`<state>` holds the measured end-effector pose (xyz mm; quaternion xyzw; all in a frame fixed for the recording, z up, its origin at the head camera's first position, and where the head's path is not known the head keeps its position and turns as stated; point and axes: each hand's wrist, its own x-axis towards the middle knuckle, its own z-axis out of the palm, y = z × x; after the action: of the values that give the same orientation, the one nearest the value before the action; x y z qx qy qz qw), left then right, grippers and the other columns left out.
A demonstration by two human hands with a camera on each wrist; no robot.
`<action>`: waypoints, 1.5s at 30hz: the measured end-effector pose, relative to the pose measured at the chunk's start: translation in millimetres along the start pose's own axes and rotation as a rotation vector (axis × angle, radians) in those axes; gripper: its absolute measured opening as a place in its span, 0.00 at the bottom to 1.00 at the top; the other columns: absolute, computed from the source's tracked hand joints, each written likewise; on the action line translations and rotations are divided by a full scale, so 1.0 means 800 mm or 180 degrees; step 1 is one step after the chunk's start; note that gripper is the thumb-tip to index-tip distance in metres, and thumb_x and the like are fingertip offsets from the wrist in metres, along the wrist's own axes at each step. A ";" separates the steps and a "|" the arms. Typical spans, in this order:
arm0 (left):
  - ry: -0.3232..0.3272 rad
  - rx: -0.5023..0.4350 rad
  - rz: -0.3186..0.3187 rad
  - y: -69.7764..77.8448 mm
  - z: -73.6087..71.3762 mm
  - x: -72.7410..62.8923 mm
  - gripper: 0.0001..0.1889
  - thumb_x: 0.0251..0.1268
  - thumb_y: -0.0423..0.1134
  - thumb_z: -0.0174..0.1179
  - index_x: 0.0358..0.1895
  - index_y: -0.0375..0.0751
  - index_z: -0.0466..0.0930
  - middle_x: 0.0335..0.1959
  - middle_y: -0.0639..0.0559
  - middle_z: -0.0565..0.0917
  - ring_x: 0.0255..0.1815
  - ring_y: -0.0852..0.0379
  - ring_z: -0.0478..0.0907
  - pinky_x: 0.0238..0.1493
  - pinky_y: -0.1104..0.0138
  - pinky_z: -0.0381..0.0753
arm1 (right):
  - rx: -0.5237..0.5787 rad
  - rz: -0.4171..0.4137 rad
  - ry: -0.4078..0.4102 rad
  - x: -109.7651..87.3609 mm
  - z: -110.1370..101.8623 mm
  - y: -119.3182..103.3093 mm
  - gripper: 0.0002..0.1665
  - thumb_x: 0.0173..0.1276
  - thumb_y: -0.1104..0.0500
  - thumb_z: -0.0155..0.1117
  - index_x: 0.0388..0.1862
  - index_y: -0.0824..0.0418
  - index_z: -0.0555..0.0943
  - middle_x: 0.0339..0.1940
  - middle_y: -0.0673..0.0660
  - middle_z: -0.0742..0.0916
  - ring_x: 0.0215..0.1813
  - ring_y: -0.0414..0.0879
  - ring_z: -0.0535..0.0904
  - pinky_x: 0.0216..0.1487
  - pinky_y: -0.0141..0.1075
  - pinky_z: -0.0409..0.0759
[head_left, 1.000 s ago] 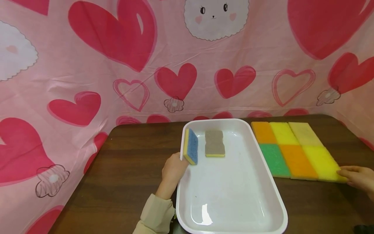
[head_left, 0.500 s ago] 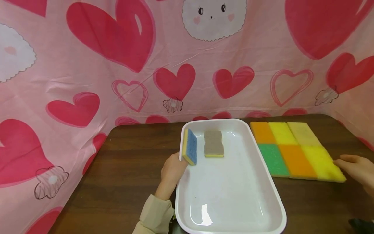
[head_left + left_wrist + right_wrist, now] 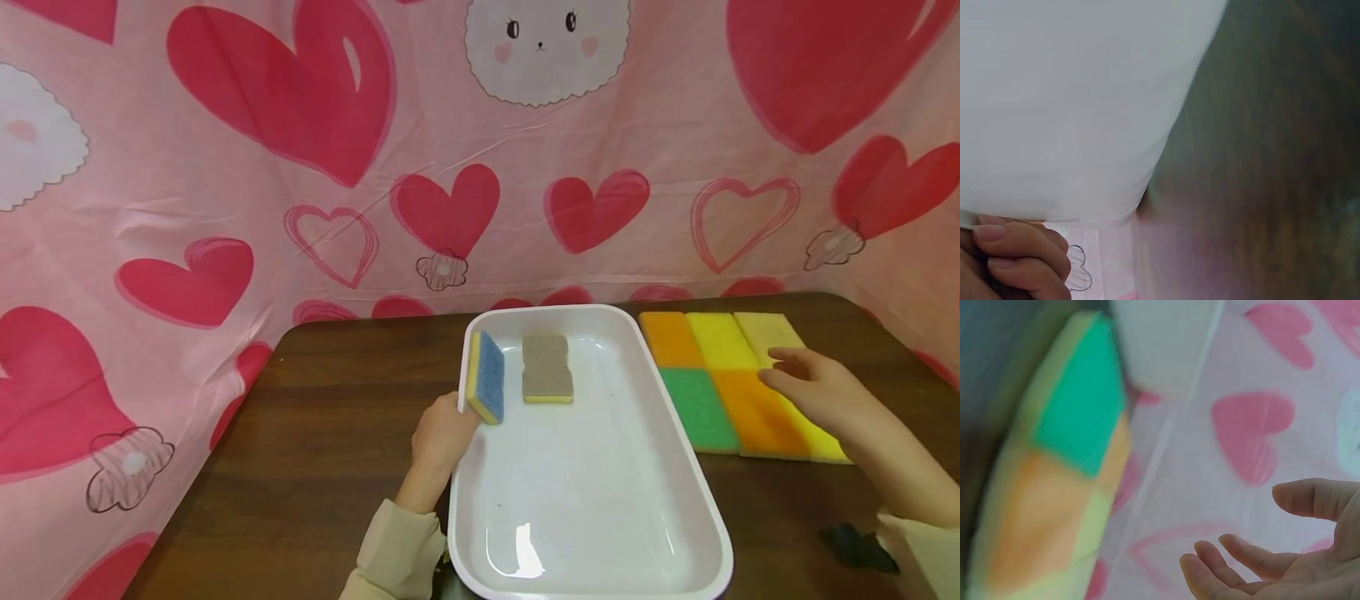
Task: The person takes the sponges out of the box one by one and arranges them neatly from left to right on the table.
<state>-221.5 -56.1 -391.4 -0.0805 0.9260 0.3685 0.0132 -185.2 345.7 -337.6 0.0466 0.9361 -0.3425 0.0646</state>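
Observation:
My left hand [image 3: 444,432] grips the left rim of a deep white tray [image 3: 592,500]; in the left wrist view its curled fingers [image 3: 1029,247] lie against the tray's outer side. A blue-and-yellow sponge [image 3: 491,377] stands on edge along that wall, just beyond the hand. Flat inside the tray lies a grey-brown sponge [image 3: 547,368] with a yellow underside. My right hand [image 3: 817,385] hovers over the right part of a block of coloured sponges, fingers loosely bent and holding nothing. In the block, green [image 3: 699,408], orange [image 3: 757,417] and yellow [image 3: 716,337] sponges lie edge to edge.
The sponge block lies right of the tray on a dark wooden table [image 3: 337,400]. Pink heart-patterned cloth [image 3: 517,242] hangs behind and at both sides. A small dark object [image 3: 858,547] shows beside the right sleeve.
My right hand has let go of the front right yellow sponge's edge, then moved left and up over the block. The left hand stays on the tray rim.

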 end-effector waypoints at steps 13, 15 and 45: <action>-0.0032 -0.0022 -0.0014 -0.002 0.000 0.001 0.17 0.60 0.49 0.56 0.44 0.40 0.82 0.33 0.45 0.85 0.29 0.53 0.78 0.28 0.61 0.73 | 0.0168 -0.0387 -0.0221 0.012 0.056 -0.134 0.37 0.74 0.53 0.46 0.70 0.77 0.53 0.64 0.79 0.68 0.63 0.71 0.66 0.62 0.61 0.68; -0.0034 -0.0019 -0.0018 -0.002 0.000 0.001 0.17 0.60 0.49 0.56 0.44 0.41 0.82 0.34 0.45 0.85 0.29 0.53 0.78 0.28 0.61 0.73 | 0.0119 -0.0416 -0.0221 0.015 0.066 -0.151 0.36 0.72 0.54 0.47 0.70 0.77 0.56 0.62 0.78 0.70 0.61 0.70 0.67 0.62 0.58 0.70; -0.0004 -0.0037 0.0032 -0.002 0.000 0.000 0.14 0.58 0.45 0.55 0.41 0.42 0.82 0.33 0.46 0.84 0.29 0.53 0.77 0.27 0.61 0.71 | -0.0044 -0.0126 -0.0025 0.094 0.183 -0.178 0.34 0.62 0.55 0.51 0.59 0.80 0.67 0.57 0.78 0.76 0.57 0.67 0.74 0.62 0.53 0.71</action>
<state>-221.0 -57.5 -392.1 -0.0758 0.9243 0.3740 0.0114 -265.0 145.7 -369.6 0.0263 0.9390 -0.3374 0.0618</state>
